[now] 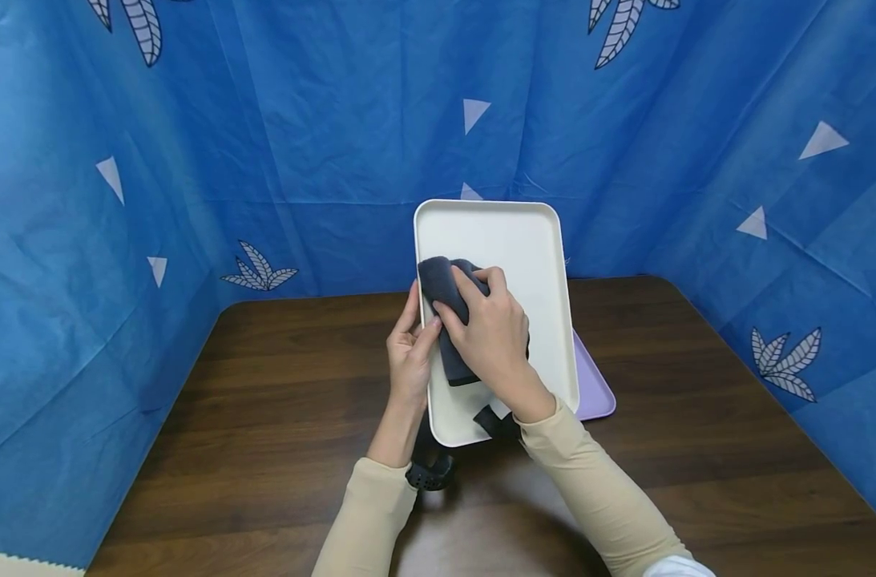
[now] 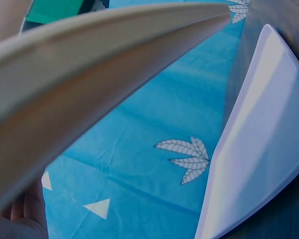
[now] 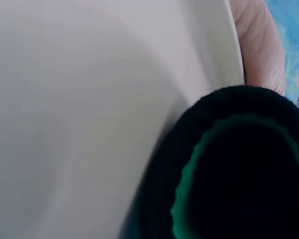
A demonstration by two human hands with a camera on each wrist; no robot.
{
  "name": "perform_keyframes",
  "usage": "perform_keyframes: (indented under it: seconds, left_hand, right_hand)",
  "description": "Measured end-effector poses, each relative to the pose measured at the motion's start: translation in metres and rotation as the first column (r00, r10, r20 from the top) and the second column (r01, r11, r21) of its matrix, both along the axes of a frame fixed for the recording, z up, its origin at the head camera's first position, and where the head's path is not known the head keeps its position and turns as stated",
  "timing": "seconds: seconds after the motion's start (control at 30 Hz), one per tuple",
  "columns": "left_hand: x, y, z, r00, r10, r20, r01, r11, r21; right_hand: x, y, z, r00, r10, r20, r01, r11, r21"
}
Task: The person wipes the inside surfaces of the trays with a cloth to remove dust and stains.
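A white rectangular tray [image 1: 510,232] is held up at a tilt above the table. My left hand [image 1: 409,361] grips its left edge, thumb over the rim and fingers behind. In my right hand [image 1: 497,328] is a folded dark grey cloth [image 1: 439,280], held against the tray's inner face near the left side. Seen from the left wrist, the tray's rim [image 2: 114,45] crosses the view, with part of the left hand [image 2: 22,214] below it. The right wrist view has the cloth's rounded fold [image 3: 229,99] close against the pale tray surface [image 3: 89,99].
On the brown wooden table [image 1: 286,401] lies a purple tray [image 1: 595,385], partly hidden behind the white one. A blue curtain [image 1: 322,144] with leaf prints and white triangles surrounds the table's back and sides. A black strap [image 1: 430,474] is at the left wrist.
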State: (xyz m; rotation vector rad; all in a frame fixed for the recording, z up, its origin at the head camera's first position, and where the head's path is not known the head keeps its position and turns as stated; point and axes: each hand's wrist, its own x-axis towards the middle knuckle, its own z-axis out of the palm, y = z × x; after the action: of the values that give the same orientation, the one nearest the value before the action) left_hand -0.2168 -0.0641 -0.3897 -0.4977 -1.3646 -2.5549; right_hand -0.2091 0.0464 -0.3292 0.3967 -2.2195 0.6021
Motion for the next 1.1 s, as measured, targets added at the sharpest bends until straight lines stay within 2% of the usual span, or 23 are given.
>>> perform_keyframes:
  seconds: [0.3,0.5,0.6,0.8,1.1]
  left_hand:
    - [0.001,0.000,0.001,1.000,-0.019,0.006,0.019,1.000,0.007]
    - [0.001,0.000,0.001,1.000,-0.018,0.007,0.018,1.000,0.011]
    - [0.001,0.000,0.002,1.000,-0.019,-0.003,0.019,1.000,0.006]
    - [0.002,-0.001,0.005,1.000,0.017,-0.015,-0.017,1.000,-0.023]
    - [0.003,-0.003,0.005,0.999,0.038,-0.031,-0.039,0.999,-0.033]
  right_hand:
    - [-0.004,0.009,-0.002,0.997,0.070,0.040,-0.066,0.994,-0.089]
    - [-0.005,0.016,-0.002,0.994,0.086,0.067,-0.076,0.986,-0.152]
    - [-0.006,0.022,-0.002,0.994,0.080,0.077,-0.065,0.980,-0.187]
    - [-0.009,0.039,-0.005,0.994,0.063,0.094,-0.037,0.965,-0.258]
    - [-0.013,0.063,-0.010,0.987,0.000,0.163,0.054,0.942,-0.332]
